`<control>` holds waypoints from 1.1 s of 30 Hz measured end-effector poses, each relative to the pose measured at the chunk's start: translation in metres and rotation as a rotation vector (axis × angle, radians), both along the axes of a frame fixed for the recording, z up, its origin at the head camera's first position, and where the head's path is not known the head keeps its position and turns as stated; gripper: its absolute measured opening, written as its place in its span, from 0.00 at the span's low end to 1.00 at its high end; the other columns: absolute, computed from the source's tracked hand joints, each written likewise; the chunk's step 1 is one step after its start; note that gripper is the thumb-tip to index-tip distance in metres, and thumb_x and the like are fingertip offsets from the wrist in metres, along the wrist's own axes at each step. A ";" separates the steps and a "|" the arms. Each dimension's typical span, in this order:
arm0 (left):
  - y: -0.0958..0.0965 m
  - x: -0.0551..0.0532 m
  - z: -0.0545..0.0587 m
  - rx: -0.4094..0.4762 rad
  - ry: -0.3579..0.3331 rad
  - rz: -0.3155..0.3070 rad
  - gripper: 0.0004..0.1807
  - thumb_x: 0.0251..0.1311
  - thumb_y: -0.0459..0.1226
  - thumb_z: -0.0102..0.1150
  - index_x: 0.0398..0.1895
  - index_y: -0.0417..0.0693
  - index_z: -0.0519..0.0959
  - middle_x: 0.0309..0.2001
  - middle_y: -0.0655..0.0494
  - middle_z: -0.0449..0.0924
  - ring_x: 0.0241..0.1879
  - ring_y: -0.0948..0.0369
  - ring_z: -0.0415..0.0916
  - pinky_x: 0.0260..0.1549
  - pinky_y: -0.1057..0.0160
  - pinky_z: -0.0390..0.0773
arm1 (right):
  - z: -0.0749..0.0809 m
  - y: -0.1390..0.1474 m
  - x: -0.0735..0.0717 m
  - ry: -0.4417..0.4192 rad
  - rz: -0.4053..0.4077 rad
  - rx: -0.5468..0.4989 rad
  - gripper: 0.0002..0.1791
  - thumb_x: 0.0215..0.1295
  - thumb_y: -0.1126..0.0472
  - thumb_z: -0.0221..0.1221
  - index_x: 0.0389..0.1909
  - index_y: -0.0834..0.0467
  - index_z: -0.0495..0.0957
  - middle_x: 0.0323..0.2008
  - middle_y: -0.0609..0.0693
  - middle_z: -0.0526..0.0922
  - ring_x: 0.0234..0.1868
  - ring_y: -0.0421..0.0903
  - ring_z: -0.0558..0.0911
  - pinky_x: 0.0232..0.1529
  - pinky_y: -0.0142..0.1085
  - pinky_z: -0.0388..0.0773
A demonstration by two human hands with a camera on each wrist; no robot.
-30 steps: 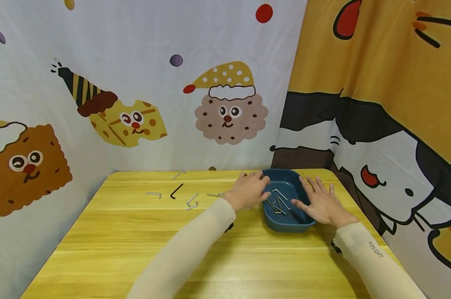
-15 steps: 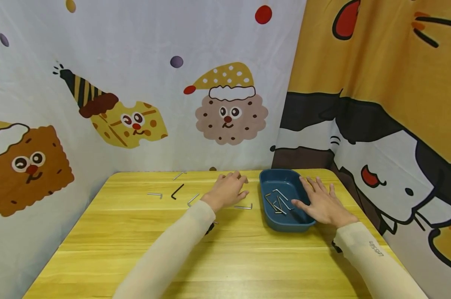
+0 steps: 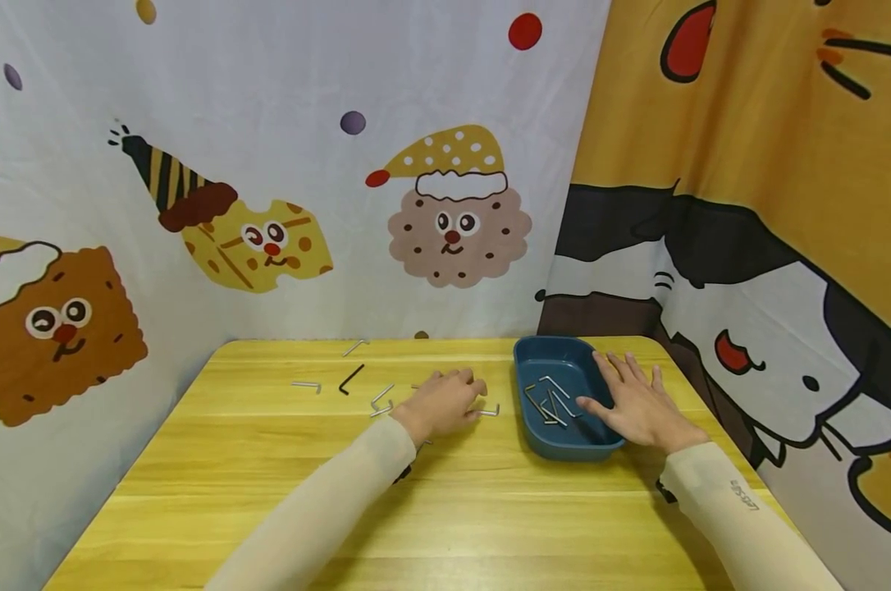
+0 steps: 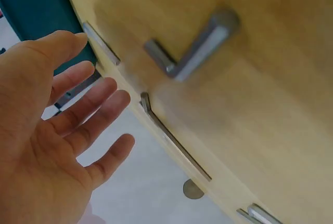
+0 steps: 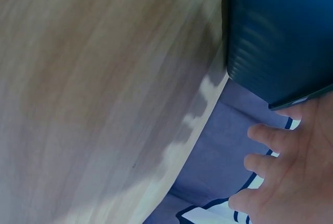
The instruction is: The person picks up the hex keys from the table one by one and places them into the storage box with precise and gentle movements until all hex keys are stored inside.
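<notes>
**Silver hex key (image 3: pixel 491 412) beside your left hand (image 3: pixel 440 404)**

It lies on the tabletop (image 3: pixel 490 509), just left of the blue tray (image 3: pixel 573 451), which holds other hex keys (image 3: pixel 558 387). Your left hand is loosely spread, gripping nothing; your right hand (image 3: pixel 641 404) rests straight-fingered on the tray's right rim.

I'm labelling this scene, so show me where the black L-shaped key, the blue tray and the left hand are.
Black L-shaped key (image 3: pixel 352 376): head view, on its long arm.
Blue tray (image 3: pixel 573 451): head view, on its near outer wall.
Left hand (image 3: pixel 444 402): head view, on its back.
</notes>
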State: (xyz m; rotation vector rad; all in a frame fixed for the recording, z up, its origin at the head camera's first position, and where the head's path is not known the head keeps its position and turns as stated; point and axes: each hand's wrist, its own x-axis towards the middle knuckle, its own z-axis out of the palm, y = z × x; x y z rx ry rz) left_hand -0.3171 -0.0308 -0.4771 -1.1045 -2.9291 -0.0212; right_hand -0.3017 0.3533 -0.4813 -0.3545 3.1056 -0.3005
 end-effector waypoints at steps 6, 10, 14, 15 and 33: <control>0.005 0.003 -0.006 -0.010 0.037 -0.048 0.18 0.87 0.49 0.67 0.71 0.57 0.86 0.57 0.55 0.88 0.50 0.57 0.88 0.54 0.52 0.92 | 0.000 0.000 0.000 -0.008 -0.002 -0.006 0.59 0.85 0.24 0.54 0.97 0.60 0.49 0.93 0.74 0.52 0.93 0.83 0.47 0.85 0.89 0.33; 0.007 0.004 -0.009 -0.007 0.055 -0.053 0.15 0.87 0.48 0.68 0.68 0.56 0.88 0.56 0.55 0.89 0.49 0.58 0.88 0.49 0.55 0.93 | -0.001 -0.001 0.000 -0.006 -0.001 -0.013 0.58 0.86 0.26 0.56 0.97 0.60 0.49 0.93 0.74 0.52 0.93 0.83 0.46 0.85 0.88 0.33; 0.007 0.006 -0.010 0.005 0.047 -0.046 0.13 0.86 0.45 0.69 0.66 0.56 0.89 0.54 0.55 0.89 0.49 0.59 0.88 0.48 0.55 0.93 | -0.002 0.001 0.000 -0.003 0.000 -0.019 0.58 0.86 0.26 0.55 0.97 0.60 0.49 0.93 0.74 0.52 0.93 0.83 0.46 0.85 0.89 0.33; 0.007 0.006 -0.010 0.006 0.047 -0.043 0.13 0.86 0.45 0.69 0.65 0.56 0.89 0.54 0.55 0.89 0.48 0.59 0.88 0.48 0.55 0.93 | -0.002 0.001 0.000 -0.004 -0.001 -0.018 0.58 0.86 0.25 0.55 0.97 0.60 0.49 0.93 0.74 0.52 0.93 0.83 0.46 0.85 0.88 0.33; 0.004 0.011 -0.007 0.042 -0.007 -0.059 0.19 0.82 0.42 0.71 0.71 0.57 0.85 0.56 0.54 0.91 0.47 0.58 0.91 0.51 0.54 0.94 | -0.002 0.002 -0.001 -0.014 -0.005 -0.025 0.59 0.86 0.24 0.54 0.97 0.60 0.48 0.93 0.74 0.51 0.93 0.83 0.45 0.85 0.89 0.34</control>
